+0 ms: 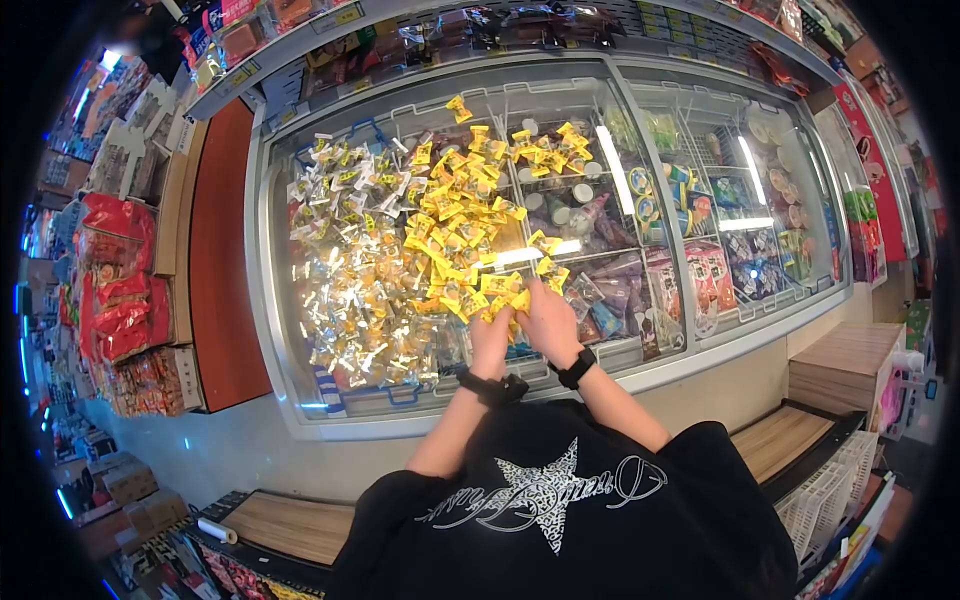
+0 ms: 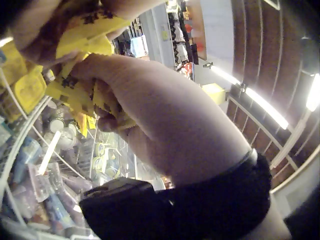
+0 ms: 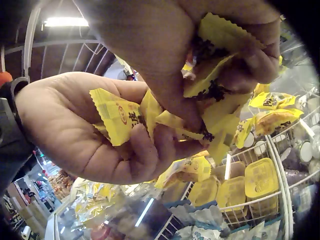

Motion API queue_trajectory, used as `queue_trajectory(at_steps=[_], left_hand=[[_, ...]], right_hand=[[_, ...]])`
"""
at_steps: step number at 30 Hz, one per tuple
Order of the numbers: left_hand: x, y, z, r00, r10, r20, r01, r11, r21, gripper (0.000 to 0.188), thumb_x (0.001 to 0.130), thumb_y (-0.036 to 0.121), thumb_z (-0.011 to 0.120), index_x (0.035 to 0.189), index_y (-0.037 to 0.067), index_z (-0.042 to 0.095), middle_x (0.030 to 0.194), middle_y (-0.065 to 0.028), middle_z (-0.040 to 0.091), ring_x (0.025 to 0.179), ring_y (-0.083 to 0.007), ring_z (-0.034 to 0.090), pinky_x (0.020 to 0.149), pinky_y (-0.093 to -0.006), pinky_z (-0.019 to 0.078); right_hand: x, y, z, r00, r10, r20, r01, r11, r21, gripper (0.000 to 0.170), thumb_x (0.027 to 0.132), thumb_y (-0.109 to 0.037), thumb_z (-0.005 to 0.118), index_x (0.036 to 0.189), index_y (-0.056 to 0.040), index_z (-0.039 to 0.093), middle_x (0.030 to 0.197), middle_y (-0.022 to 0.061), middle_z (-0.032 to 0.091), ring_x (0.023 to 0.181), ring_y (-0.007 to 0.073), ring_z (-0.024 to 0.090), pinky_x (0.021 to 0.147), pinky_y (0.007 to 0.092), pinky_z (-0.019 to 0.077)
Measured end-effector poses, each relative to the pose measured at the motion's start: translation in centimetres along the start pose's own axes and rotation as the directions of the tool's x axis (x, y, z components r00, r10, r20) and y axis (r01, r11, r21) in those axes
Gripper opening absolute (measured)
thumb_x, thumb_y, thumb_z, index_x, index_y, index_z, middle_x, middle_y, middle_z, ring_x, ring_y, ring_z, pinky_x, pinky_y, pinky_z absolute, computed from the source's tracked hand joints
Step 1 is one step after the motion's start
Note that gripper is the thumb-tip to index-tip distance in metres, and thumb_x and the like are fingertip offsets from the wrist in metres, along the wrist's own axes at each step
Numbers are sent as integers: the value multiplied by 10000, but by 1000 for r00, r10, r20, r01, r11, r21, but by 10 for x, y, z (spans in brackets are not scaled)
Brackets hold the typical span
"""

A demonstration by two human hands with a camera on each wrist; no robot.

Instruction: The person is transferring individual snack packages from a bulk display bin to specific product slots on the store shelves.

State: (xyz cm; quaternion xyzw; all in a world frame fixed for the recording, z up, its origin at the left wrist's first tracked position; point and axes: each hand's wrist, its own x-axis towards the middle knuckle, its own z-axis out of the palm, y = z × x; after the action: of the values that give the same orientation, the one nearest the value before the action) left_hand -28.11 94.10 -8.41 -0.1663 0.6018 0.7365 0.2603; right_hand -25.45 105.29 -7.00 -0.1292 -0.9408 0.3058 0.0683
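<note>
My left hand [image 1: 490, 342] and right hand [image 1: 550, 316] meet over the near edge of a pile of small yellow wrapped sweets [image 1: 455, 235] on the freezer's glass lid [image 1: 470, 370]. In the right wrist view, the left hand [image 3: 75, 135] lies palm up, its fingers curled over yellow sweets [image 3: 117, 115] with dark print. From above comes the right hand [image 3: 150, 45], its fingers bent round more yellow sweets [image 3: 222, 37]. The left wrist view has the right hand [image 2: 145, 95] with sweets [image 2: 75, 95] at its fingers. Parts of the held sweets are hidden by fingers.
White and silver wrapped sweets [image 1: 350, 190] and clear-gold ones [image 1: 350, 300] cover the lid's left side. Under the glass, wire baskets [image 3: 280, 175] hold tubs and bags. Red bags [image 1: 120, 270] stand at left; a shelf [image 1: 270, 60] overhangs the back.
</note>
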Motion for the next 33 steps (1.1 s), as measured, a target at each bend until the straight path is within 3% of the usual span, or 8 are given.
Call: queue_trajectory(at_steps=[5, 14, 17, 19, 23, 27, 30, 33], left_hand=[[23, -11, 2, 996, 43, -77, -42, 999, 16, 148, 808, 96, 586, 931, 14, 588, 801, -3, 591, 632, -76, 504, 554, -240, 374], [-4, 8, 3, 1000, -26, 1, 26, 999, -23, 142, 813, 116, 602, 915, 19, 586, 733, -10, 569, 590, -107, 505, 512, -251, 378], [-14, 3, 4, 969, -243, 38, 244, 970, -9, 153, 815, 139, 619, 909, 23, 586, 740, -20, 569, 597, -121, 513, 516, -253, 391], [-15, -15, 11, 954, -289, 75, 298, 941, -163, 160, 814, 150, 626, 908, 27, 587, 764, -33, 576, 620, -131, 522, 517, -255, 398], [-8, -49, 34, 947, -322, 23, 304, 867, -395, 141, 830, 149, 617, 903, 35, 577, 809, -49, 584, 673, -149, 543, 539, -264, 427], [-3, -60, 58, 955, -294, -44, 212, 779, -590, 135, 856, 120, 579, 955, 34, 546, 855, -55, 587, 703, -159, 560, 565, -274, 457], [16, -83, 60, 962, -267, -62, 163, 742, -651, 186, 875, 118, 544, 1042, 36, 538, 924, -61, 597, 771, -173, 579, 626, -286, 478], [23, -91, 64, 979, -189, -70, 93, 730, -677, 218, 886, 141, 529, 1083, 51, 547, 959, -57, 608, 826, -182, 590, 669, -301, 487]], right_hand=[[13, 11, 25, 1000, 22, -12, -22, 998, -56, 344, 665, -98, 708, 917, 12, 501, 850, 178, 572, 809, 356, 591, 670, 419, 498], [4, -4, -13, 997, 34, 66, -33, 999, -21, 282, 649, -143, 726, 824, 6, 562, 816, 174, 577, 795, 351, 594, 661, 411, 498], [-9, 8, -27, 992, 63, 111, -61, 998, -25, 278, 655, -144, 728, 828, 13, 577, 893, 186, 545, 792, 353, 595, 657, 421, 501], [-15, 19, -34, 983, 86, 161, -80, 996, -44, 286, 662, -126, 722, 857, 22, 574, 980, 194, 499, 787, 360, 593, 667, 423, 506], [-15, 47, -37, 977, -28, 209, 29, 1000, -3, 327, 666, -89, 700, 915, 46, 538, 1087, 210, 451, 857, 364, 585, 702, 407, 516], [8, 65, -40, 939, -271, 213, 283, 959, -30, 351, 653, -61, 669, 956, 38, 522, 1160, 231, 443, 966, 370, 546, 773, 409, 503], [26, 82, -36, 863, -402, 307, 409, 911, 43, 363, 667, -68, 653, 987, 26, 512, 1111, 226, 473, 940, 373, 551, 771, 424, 495], [35, 88, -38, 814, -386, 434, 366, 921, 133, 392, 683, -88, 650, 1021, 21, 483, 1003, 212, 496, 916, 399, 535, 773, 447, 465]])
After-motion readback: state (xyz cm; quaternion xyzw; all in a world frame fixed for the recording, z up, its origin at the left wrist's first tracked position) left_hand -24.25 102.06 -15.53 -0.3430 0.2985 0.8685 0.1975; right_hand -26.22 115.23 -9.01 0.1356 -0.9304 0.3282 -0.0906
